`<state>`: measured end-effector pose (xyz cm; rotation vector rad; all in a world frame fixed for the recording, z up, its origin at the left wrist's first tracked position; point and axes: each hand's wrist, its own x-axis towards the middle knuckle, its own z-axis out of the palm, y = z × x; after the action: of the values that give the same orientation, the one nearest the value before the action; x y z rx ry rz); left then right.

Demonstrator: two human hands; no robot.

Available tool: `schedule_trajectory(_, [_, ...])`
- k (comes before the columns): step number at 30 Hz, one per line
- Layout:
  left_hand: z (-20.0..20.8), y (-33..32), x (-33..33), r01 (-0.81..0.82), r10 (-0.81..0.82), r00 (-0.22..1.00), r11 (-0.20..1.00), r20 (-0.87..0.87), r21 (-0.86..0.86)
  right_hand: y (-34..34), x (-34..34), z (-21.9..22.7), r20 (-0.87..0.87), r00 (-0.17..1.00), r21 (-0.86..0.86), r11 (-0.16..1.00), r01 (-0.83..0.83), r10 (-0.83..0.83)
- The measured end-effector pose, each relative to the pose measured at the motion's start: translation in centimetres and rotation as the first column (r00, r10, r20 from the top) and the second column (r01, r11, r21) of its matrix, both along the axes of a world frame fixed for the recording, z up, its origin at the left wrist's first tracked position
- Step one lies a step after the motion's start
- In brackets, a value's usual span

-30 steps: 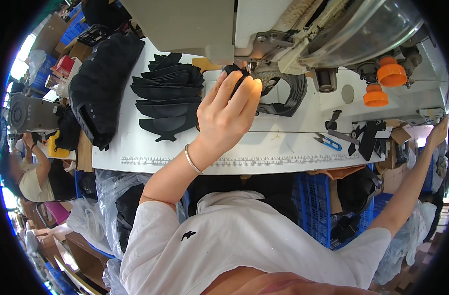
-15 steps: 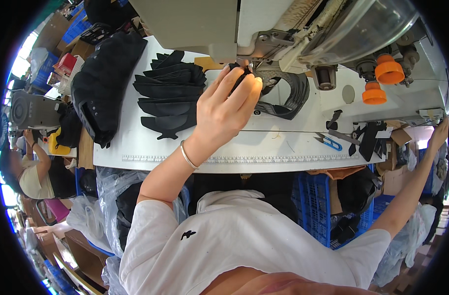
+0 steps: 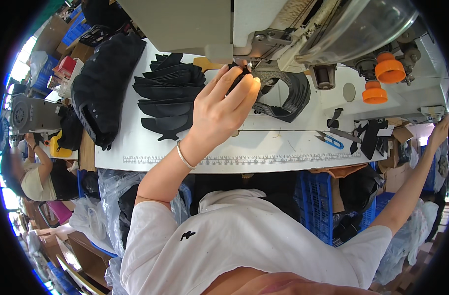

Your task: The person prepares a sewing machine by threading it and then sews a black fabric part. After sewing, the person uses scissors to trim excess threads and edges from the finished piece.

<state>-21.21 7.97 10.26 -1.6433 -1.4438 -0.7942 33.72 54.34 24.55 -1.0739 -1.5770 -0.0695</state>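
Up at the needle, left hand fingers pinched on a black fabric piece, steadying it; right hand far off, fingers' state unclear.

left hand raised, fingers pinched, right arm outstretched

A sewing workshop: industrial sewing machine, stacked black fabric pieces, worktable.

White worktable (ruler strip along its edge), blue crates beneath, bright daylight at left
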Motion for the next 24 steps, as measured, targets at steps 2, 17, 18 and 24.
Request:
schedule_trajectory(2, [0.0, 0.0, 0.1, 0.003, -0.003, 1.0, 1.0, 0.003, -0.005, -0.1, 0.1, -0.3, -0.014, 1.0, -0.002, 1.0, -0.003, 0.003])
schedule_trajectory(17, [-0.1, 0.1, 0.2, -0.002, 0.001, 0.999, 1.0, 0.041, 0.008, 2.7, 2.9, 0.9, -0.097, 0.995, -0.156, 0.987, -0.04, 0.025])
schedule_trajectory(18, [0.0, 0.0, 0.2, -0.008, 0.009, 0.998, 1.0, 0.069, -0.004, 2.6, 2.8, 0.9, -0.085, 0.996, -0.161, 0.986, -0.036, 0.023])
schedule_trajectory(24, [0.2, -0.1, -0.4, 0.046, -0.042, 0.993, 0.998, 0.107, -0.035, 1.1, 2.1, 0.8, -0.069, 0.997, -0.186, 0.982, -0.03, 0.018])
